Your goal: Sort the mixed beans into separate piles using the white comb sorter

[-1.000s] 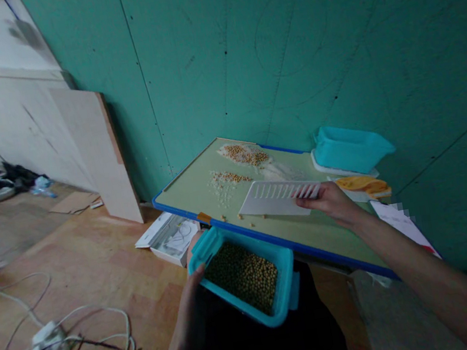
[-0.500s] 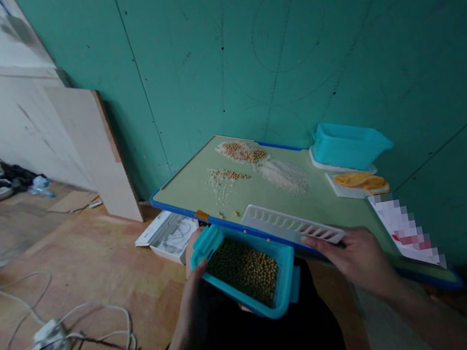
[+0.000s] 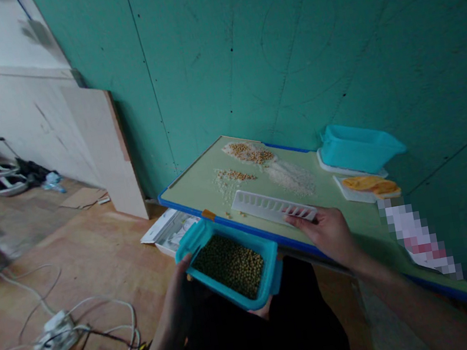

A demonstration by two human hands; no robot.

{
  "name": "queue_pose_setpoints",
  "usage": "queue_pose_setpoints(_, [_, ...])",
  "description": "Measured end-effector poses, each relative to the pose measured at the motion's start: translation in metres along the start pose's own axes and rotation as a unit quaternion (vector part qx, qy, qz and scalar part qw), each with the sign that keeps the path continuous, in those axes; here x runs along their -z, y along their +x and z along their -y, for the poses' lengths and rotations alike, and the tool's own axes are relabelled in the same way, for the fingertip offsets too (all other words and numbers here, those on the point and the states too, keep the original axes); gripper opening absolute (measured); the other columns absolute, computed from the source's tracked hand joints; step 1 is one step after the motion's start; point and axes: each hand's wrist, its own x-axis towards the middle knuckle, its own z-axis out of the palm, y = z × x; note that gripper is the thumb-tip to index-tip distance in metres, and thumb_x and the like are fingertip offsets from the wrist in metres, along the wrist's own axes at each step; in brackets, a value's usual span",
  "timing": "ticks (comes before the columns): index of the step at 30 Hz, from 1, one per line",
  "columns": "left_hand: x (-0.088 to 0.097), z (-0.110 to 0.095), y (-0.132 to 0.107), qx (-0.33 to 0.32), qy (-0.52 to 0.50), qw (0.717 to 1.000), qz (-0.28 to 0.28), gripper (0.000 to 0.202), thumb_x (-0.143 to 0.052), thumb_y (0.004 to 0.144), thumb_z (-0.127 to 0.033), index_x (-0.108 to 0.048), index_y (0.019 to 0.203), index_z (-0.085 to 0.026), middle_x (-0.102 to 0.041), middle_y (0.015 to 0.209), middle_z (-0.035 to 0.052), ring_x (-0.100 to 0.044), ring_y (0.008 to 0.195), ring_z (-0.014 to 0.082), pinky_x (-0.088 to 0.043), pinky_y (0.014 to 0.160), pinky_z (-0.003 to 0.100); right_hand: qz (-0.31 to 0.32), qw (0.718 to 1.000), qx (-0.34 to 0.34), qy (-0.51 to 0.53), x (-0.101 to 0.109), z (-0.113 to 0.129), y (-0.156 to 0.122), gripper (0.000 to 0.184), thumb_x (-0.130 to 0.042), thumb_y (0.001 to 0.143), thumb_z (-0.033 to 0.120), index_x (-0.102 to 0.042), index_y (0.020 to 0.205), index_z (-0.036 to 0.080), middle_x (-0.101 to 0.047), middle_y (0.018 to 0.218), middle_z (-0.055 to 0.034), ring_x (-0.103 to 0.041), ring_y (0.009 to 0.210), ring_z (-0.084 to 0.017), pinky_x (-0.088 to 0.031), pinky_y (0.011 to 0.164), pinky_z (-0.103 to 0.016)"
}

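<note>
My left hand is closed on the left rim of a blue plastic container, held over my lap at the table's near edge. Green beans and paler yellowish ones lie inside it. My right hand grips the right end of a long white plastic strip with a row of slots, low over the table's front part. Whether the strip touches the tabletop is hard to tell. Beyond it lie yellow beans among white grains, and a pile of white grains.
The green table has a blue edge and stands against a green wall. At its right are another blue container on a white base, a yellow cloth and a blurred-out packet. An opened white box and cables are on the floor.
The blue container in my left hand has moved left, away from the table edge. My right hand has carried the slotted strip left and further over the tabletop. The view has shifted slightly.
</note>
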Motion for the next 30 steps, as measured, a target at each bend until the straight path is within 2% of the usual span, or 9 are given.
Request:
queue_pose_setpoints(3, [0.003,-0.007,-0.004,-0.009,0.019,0.999,-0.03,0.064,-0.074,0.076,-0.056,-0.07,0.127,-0.017,-0.082,0.092,0.0117,-0.075,0.103,0.038,-0.065,0.074,0.045,0.032,0.999,0.006,0.016,-0.01,0.006,0.001,0.022,-0.074,0.084,0.044,-0.084,0.091,0.025,-0.082,0.094,-0.0049,-0.078,0.087,-0.032,-0.063,0.076,-0.041])
queue_pose_setpoints(7, [0.003,-0.01,-0.002,-0.007,0.008,1.0,-0.018,0.062,-0.072,0.078,-0.055,-0.069,0.128,-0.018,-0.083,0.096,0.0115,-0.076,0.104,0.0361,-0.064,0.077,0.045,0.069,0.997,0.022,0.023,-0.019,0.018,-0.006,0.021,-0.073,0.086,0.043,-0.084,0.094,0.028,-0.082,0.094,-0.0034,-0.078,0.084,-0.03,-0.063,0.074,-0.04])
queue_pose_setpoints(11, [-0.001,-0.01,-0.005,0.005,-0.026,1.0,-0.003,0.066,-0.075,0.077,-0.054,-0.069,0.13,-0.016,-0.083,0.099,0.0137,-0.074,0.11,0.0393,-0.063,0.083,0.048,0.043,0.999,0.024,0.018,-0.019,0.02,-0.003,0.02,-0.074,0.085,0.044,-0.084,0.093,0.029,-0.082,0.093,-0.0032,-0.078,0.085,-0.031,-0.063,0.076,-0.042])
queue_pose_setpoints(16, [0.0,-0.008,-0.006,0.016,-0.032,0.999,-0.001,0.07,-0.076,0.075,-0.056,-0.068,0.132,-0.016,-0.083,0.1,0.0138,-0.073,0.11,0.0407,-0.062,0.085,0.05,-0.025,0.999,0.031,0.005,-0.009,-0.001,0.042,0.025,-0.075,0.081,0.046,-0.083,0.09,0.024,-0.082,0.094,-0.0059,-0.077,0.094,-0.034,-0.061,0.085,-0.044])
queue_pose_setpoints(19, [0.003,-0.004,-0.003,0.016,-0.023,0.999,0.017,0.075,-0.079,0.071,-0.06,-0.07,0.131,-0.016,-0.082,0.102,0.0143,-0.072,0.113,0.0425,-0.062,0.086,0.051,-0.062,0.998,0.029,-0.008,-0.005,-0.008,0.067,0.028,-0.076,0.078,0.048,-0.082,0.087,0.021,-0.082,0.092,-0.0074,-0.076,0.093,-0.035,-0.06,0.084,-0.044])
queue_pose_setpoints(26, [0.008,0.004,-0.003,0.011,-0.017,1.0,-0.003,0.074,-0.075,0.077,-0.059,-0.064,0.139,-0.02,-0.082,0.106,0.0117,-0.071,0.115,0.0409,-0.062,0.088,0.051,-0.043,0.992,0.1,-0.063,-0.025,0.007,0.079,0.027,-0.07,0.086,0.045,-0.082,0.094,0.022,-0.081,0.099,-0.0094,-0.077,0.093,-0.033,-0.058,0.083,-0.039])
queue_pose_setpoints(30, [0.009,0.001,-0.004,0.003,-0.017,1.0,-0.003,0.08,-0.076,0.076,-0.061,-0.061,0.143,-0.02,-0.081,0.112,0.0132,-0.068,0.12,0.0424,-0.06,0.093,0.053,-0.082,0.993,0.045,-0.076,-0.03,-0.01,0.12,0.021,-0.076,0.077,0.038,-0.081,0.086,0.02,-0.081,0.09,-0.0105,-0.077,0.088,-0.033,-0.058,0.08,-0.041])
